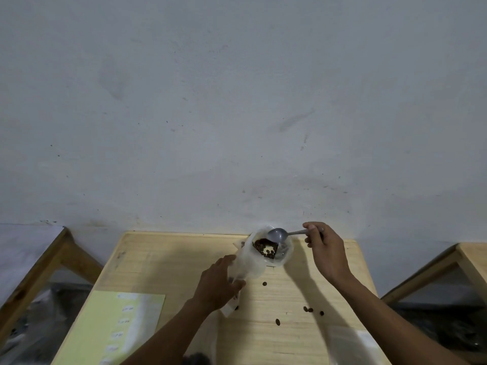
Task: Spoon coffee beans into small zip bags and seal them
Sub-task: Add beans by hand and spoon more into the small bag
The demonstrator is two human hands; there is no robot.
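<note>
Head view shows the left hand (220, 279) gripping the bean bag (259, 256) on the bench (290, 299), right-hand fingers (312, 234) pinching the spoon (278, 234) over its mouth; a tilt risks more spilled beans (308, 309).

A pale grey-white wall (237, 101) fills most of the view, scuffed with faint smudges and small dark specks. A light wooden table (163, 262) stands against its foot, the far edge meeting the wall; shadows fall across the top. A pale yellow-green sheet (105, 327) lies along the table's left edge near the front. Beyond the left edge stands another wooden table (39, 270), seen at a slant, and a third wooden table (469, 256) shows past the right edge. Under both side tables the space is dark and blurred. The light is dim and even.
</note>
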